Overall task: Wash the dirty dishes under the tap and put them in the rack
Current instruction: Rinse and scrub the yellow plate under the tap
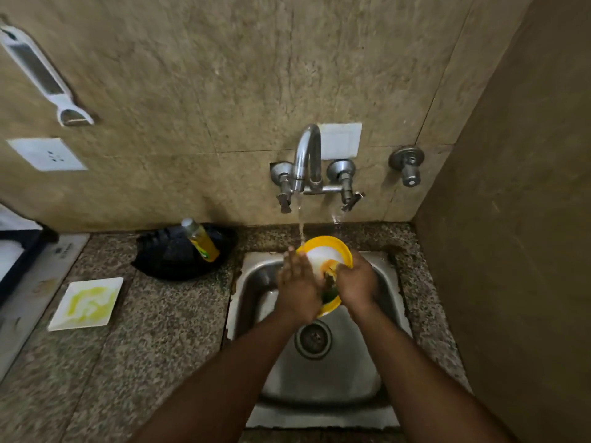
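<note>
Head view
Plate: a round plate (323,255) with a yellow rim and white middle, held tilted over the sink (319,372), its far edge under the running water.
Left hand: the left hand (299,284) lies against the plate's left side with fingers fairly straight, propping it up.
Right hand: the right hand (356,281) is curled round a green and yellow scrubber (331,282) pressed to the plate's face; the scrubber is mostly covered, so its shape is hard to make out.
Tap: the wall tap (307,158) is on, a thin stream falling onto the plate's upper left rim.
Counter, left of sink: a white square plate (85,304) smeared with yellow lies flat on the speckled counter (166,330), well apart from the sink.
Behind it: a yellow bottle (200,239) leans in a black tray (179,257) against the wall.
Wall: a white grater (41,75) hangs upper left, above a white socket (48,154).
</note>
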Demonstrator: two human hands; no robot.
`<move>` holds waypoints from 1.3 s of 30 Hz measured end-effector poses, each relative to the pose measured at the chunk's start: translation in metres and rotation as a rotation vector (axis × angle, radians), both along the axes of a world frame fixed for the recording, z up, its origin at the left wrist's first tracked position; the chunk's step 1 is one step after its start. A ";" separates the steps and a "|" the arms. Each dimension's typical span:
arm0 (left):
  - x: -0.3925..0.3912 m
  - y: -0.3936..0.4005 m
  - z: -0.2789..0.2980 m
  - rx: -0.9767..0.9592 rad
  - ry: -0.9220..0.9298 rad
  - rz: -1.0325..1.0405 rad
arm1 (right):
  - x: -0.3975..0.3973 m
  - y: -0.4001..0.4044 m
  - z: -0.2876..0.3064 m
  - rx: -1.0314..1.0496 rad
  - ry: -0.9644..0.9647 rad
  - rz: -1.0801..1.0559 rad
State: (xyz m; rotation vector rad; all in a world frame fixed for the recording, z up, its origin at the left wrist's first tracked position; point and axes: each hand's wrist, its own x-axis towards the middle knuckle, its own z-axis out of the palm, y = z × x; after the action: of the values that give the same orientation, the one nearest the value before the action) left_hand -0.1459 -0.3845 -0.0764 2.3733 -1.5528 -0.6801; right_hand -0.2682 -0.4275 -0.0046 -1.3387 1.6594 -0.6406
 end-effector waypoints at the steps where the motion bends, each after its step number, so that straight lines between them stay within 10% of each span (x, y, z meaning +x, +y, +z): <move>1: -0.006 0.000 -0.003 -0.024 0.020 -0.067 | -0.005 0.005 0.004 -0.040 0.085 0.008; 5: -0.004 -0.008 -0.008 -0.128 -0.048 -0.222 | -0.016 0.023 0.008 -0.191 0.148 -0.017; 12: -0.002 -0.011 -0.001 -0.145 0.340 0.177 | -0.016 0.013 -0.001 -0.176 0.021 -0.233; 16: -0.007 0.004 -0.005 -0.439 1.258 0.694 | -0.006 0.003 -0.003 -0.196 -0.032 -0.249; 20: -0.018 0.007 0.018 -0.435 1.628 0.593 | 0.001 -0.002 -0.004 -0.238 -0.128 -0.343; 28: 0.001 -0.003 0.005 -0.277 1.135 0.915 | 0.003 0.003 -0.034 -0.130 -0.272 -0.211; 32: 0.021 -0.002 0.019 -0.154 1.216 0.873 | 0.002 -0.003 -0.047 0.055 -0.345 -0.135; 39: 0.032 0.011 -0.001 -0.368 0.825 0.748 | 0.019 0.030 -0.062 -0.240 0.456 0.505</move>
State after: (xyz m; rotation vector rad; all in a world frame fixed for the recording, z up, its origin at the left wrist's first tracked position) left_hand -0.1143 -0.3739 -0.0779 1.7983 -0.3637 -0.9015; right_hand -0.2489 -0.3972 -0.0668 -2.1062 1.5143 -0.2448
